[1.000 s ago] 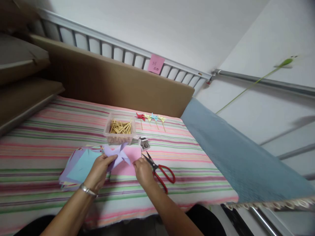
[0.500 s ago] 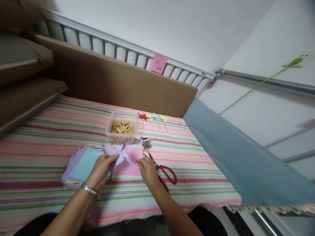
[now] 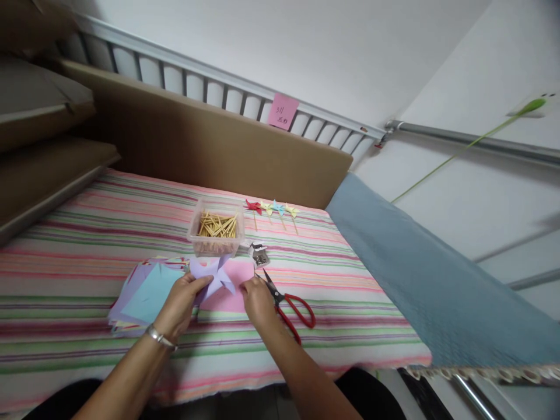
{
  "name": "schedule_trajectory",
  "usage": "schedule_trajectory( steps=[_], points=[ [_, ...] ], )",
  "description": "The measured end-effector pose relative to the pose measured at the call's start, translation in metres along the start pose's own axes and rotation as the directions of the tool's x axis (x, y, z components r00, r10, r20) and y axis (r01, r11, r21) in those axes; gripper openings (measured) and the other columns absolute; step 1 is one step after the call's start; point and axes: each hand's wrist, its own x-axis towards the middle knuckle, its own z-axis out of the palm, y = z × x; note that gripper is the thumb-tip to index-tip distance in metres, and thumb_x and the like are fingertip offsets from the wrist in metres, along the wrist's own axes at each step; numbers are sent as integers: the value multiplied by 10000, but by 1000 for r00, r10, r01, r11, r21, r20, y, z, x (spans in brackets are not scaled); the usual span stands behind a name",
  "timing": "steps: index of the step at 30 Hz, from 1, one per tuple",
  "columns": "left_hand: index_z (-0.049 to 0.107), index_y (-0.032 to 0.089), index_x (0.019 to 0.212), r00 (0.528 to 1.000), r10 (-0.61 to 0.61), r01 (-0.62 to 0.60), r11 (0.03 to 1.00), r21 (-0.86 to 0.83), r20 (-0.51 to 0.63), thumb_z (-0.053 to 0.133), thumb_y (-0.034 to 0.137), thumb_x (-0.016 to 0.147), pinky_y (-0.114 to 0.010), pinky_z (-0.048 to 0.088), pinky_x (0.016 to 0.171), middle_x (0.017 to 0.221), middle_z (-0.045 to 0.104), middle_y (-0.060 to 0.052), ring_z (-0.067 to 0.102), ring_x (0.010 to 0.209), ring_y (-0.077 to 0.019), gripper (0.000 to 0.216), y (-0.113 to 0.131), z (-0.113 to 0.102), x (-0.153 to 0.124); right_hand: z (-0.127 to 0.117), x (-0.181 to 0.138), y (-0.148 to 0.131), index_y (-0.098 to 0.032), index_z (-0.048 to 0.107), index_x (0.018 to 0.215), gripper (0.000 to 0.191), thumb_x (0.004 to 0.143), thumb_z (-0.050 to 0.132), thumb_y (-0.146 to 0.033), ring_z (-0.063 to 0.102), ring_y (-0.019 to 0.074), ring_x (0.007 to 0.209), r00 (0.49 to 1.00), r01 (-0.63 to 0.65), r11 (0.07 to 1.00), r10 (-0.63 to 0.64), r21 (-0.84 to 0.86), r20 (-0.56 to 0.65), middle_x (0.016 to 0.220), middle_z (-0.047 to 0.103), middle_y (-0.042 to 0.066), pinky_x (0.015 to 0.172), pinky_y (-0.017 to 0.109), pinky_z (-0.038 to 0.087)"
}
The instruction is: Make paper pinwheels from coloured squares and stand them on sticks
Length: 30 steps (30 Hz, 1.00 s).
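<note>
My left hand [image 3: 187,294] pinches a purple paper pinwheel [image 3: 215,279], its folded blades drawn in to the middle, over a pink paper sheet [image 3: 236,300]. At the pinwheel's right, my right hand [image 3: 257,298] is closed, thumb and finger pressed together at what seems to be a small shiny metal piece, now hidden by the fingertips. Scissors [image 3: 280,296] with red handles lie open just right of that hand. Left of my left hand is a stack of coloured paper sheets [image 3: 146,297], light blue and purple on top.
A clear plastic box [image 3: 216,246] of short wooden sticks stands behind the hands. Beside it, a small container [image 3: 259,255] holds tiny metal bits. Several finished pinwheels [image 3: 277,208] on sticks lie farther back. A cardboard panel [image 3: 210,140] borders the striped cloth [image 3: 350,280].
My right hand has shifted slightly left and up toward the pinwheel. The small shiny piece at its fingertips is no longer visible. My left hand keeps its pinch on the pinwheel.
</note>
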Motion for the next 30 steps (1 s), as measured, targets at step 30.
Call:
schedule_trajectory(
  steps=[30],
  points=[
    [686,114,755,1000,6,-6,1000,13,12,761,256,546,-228,433,614,652,712,-39,605,610,-144,263,-6,-2,5,4,7,12,-186,691,864,286,827,438,-59,520,211,855,999,33,999,-33,10,6,855,632,85,812,295,373]
  ],
)
